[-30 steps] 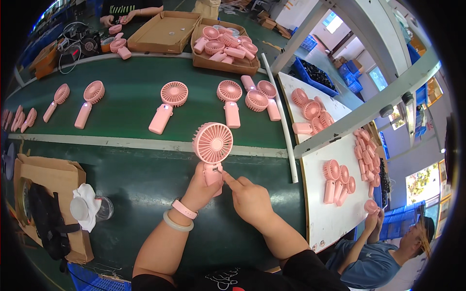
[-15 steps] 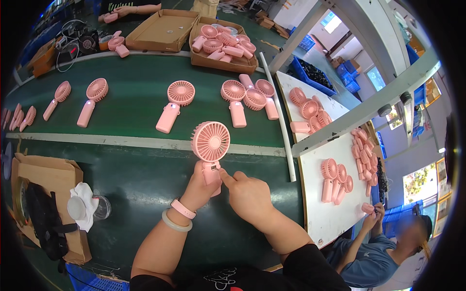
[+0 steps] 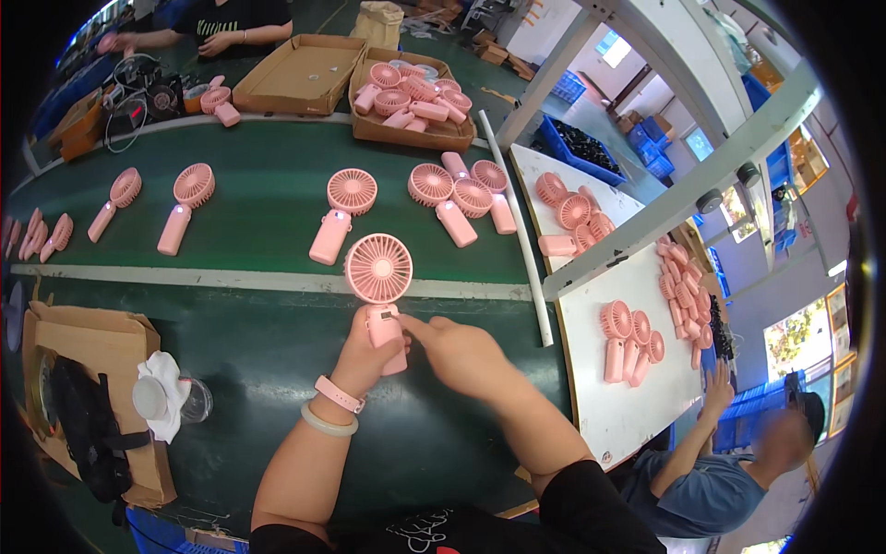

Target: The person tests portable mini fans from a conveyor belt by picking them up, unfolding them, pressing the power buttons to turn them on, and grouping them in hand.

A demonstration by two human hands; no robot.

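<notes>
A pink handheld fan (image 3: 380, 268) stands upright in my left hand (image 3: 363, 355), whose fingers wrap round its handle below the round grille. A small dark window shows on the front of the handle. From the right, my right hand (image 3: 464, 360) reaches over with its index finger stretched to the handle beside that window. The other fingers of that hand are curled and hold nothing. Just beyond the held fan, another pink fan (image 3: 352, 191) lies on the green belt, and several overlapping fans (image 3: 452, 196) lie to its right.
The green worktop (image 3: 277, 369) has a pale rail (image 3: 231, 277) before the belt. A box of fans (image 3: 415, 129) and an empty tray (image 3: 300, 78) stand at the back. Right are a white tube (image 3: 517, 231), a white table (image 3: 600, 415) with fans, and a co-worker (image 3: 701, 485); left, a jar (image 3: 194, 399).
The held fan and both my hands have shifted slightly left and down in view. My right index finger still points at the handle. The co-worker's hand on the right has risen.
</notes>
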